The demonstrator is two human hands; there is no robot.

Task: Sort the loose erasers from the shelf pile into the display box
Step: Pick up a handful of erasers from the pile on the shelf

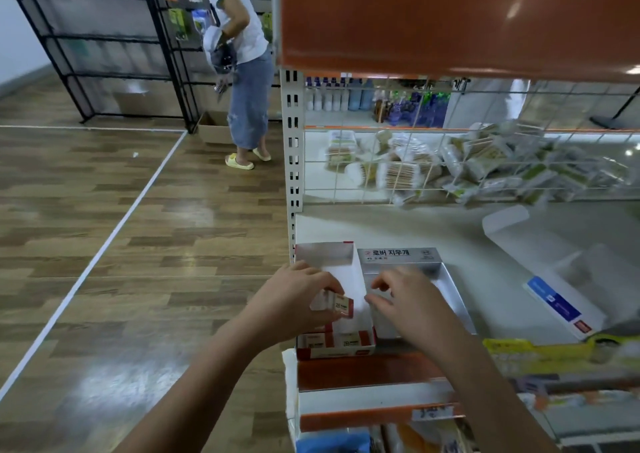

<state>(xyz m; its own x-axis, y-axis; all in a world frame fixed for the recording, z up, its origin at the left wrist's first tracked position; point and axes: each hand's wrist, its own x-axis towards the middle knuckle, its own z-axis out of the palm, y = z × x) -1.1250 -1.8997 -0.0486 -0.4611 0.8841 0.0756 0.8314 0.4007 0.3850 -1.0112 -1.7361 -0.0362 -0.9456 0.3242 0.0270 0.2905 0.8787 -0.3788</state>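
**Eraser held over the red-and-white display box at the shelf's front-left corner**

The left hand (298, 296) pinches one eraser (341, 305) in a red-and-white sleeve; its fingers (329, 284) are clamped on the eraser's upper end, thumb below. The eraser sits above the interior of the display box (336, 343), a red-and-white open carton standing at the front-left corner of the shelf (433, 231), touching the front edge.

The right hand (412, 300) is over the boundary between the display box and the silver box (401, 257) just beside it on the right. Its fingers are curled with thumb and forefinger slightly apart; whether they grip anything cannot be told.

The silver box is open, its printed lid flap upright at the rear.

A flattened white carton with a blue label (554, 300) lies toward the shelf's right side, well apart from both boxes. Behind the shelf's rear edge, a wire grid (415, 147) fronts packs of cotton swabs (401, 175).

A person (246, 64) stands on the wooden floor (121, 244) to the left, beside a cardboard box (213, 128).
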